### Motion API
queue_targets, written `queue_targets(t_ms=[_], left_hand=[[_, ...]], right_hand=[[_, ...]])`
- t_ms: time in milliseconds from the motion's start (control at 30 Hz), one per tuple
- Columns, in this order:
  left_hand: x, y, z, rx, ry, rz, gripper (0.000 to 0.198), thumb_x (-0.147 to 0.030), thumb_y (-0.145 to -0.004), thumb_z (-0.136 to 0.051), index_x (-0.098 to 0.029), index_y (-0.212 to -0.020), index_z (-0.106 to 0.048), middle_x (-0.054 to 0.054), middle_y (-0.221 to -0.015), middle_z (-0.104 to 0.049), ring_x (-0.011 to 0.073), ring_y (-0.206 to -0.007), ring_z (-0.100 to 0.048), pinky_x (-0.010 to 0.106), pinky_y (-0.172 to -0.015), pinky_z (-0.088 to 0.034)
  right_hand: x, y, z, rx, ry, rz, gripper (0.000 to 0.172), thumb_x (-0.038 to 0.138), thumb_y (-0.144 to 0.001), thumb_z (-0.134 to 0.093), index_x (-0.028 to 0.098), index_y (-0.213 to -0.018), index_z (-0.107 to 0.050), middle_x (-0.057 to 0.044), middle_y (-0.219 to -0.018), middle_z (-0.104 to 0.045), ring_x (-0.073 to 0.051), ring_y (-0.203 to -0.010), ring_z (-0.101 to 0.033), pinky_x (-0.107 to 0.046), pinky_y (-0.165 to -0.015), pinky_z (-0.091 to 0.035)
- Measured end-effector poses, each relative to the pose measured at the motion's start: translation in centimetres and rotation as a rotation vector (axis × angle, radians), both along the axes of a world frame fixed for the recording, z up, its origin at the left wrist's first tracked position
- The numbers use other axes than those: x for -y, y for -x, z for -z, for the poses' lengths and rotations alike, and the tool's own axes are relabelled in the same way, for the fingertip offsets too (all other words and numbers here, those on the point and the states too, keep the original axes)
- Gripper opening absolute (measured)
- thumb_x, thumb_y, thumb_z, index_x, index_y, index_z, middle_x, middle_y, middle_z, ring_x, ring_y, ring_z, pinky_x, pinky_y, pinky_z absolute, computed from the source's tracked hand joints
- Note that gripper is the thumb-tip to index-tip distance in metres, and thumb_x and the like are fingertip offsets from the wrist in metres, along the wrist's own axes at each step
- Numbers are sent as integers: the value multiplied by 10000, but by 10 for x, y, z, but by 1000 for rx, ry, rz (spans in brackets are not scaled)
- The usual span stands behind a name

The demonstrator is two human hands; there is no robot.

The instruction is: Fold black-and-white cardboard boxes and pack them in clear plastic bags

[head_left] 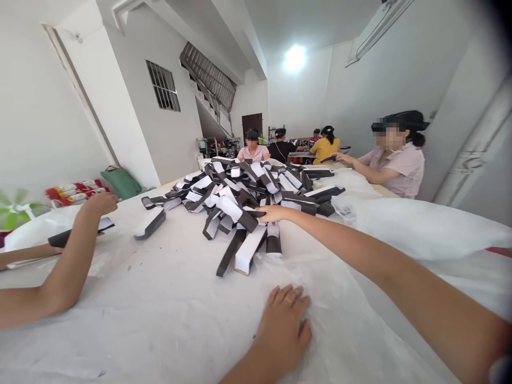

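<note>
My left hand (283, 326) lies palm down on the white-covered table (160, 314), fingers stretched out, holding nothing. My right hand (274, 214) reaches forward to the near side of a large pile of black-and-white folded card strips (229, 207). Its fingers are pinched on the dark end of one black-and-white folded card strip (256, 213); the fingertips are partly hidden. Just below that hand, a white-faced strip (250, 250) and a dark one (232, 253) stick out toward me. One more strip (151, 224) lies apart, left of the pile.
At the left, a co-worker's arms (68, 261) extend over the table with a dark strip (60, 238). Another person (394, 160) sits at the right behind a plastic sheet (416, 226). More people work at the back. A green fan (18, 209) stands far left.
</note>
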State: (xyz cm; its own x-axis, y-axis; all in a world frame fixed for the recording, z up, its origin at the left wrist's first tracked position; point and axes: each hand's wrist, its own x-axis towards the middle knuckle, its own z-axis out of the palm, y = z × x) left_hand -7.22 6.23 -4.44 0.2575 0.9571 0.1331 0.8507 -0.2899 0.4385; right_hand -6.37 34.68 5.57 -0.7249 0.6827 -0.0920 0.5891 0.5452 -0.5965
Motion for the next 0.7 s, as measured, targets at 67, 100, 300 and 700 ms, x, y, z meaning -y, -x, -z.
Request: queue_targets(t_ms=[67, 100, 300, 700], left_hand=[[1, 0, -3, -17, -10, -4, 476, -330, -939, -386, -236, -1395, -482, 39, -1507, -416, 225, -1409, -322, 454, -1203, -181], [1, -1, -4, -24, -17, -7, 471, -319, -938, -388, -231, -1390, -489, 40, -1503, -421, 221, -1406, -328, 447, -1202, -184], [-1, -4, -2, -49, -35, -19, 461, -297, -942, -373, -225, -1380, -499, 46, -1494, -435, 218, -1401, -338, 450, -1195, -198], [-8, -1, 11, 68, 40, 24, 539, -347, -884, -449, -219, -1407, -472, 56, -1516, -399, 282, -1409, -300, 504, -1199, -141]], right_hand=[[9, -27, -13, 25, 62, -33, 378, 231, -734, -708, 255, -1106, -644, 1, -841, -702, -126, -552, -641, -211, -515, -476], [11, -41, -19, 25, 92, -31, 370, 254, -736, -711, 241, -1099, -641, -2, -825, -703, -129, -562, -646, -206, -515, -476], [-18, -98, -37, -77, 112, 262, 380, 384, -887, -598, 126, -1163, -559, -105, -957, -692, -154, -704, -669, -240, -601, -529], [-70, -4, 65, -132, -132, 603, 334, 336, -938, -572, 171, -1228, -559, -94, -1235, -579, -226, -1044, -604, -439, -875, -523]])
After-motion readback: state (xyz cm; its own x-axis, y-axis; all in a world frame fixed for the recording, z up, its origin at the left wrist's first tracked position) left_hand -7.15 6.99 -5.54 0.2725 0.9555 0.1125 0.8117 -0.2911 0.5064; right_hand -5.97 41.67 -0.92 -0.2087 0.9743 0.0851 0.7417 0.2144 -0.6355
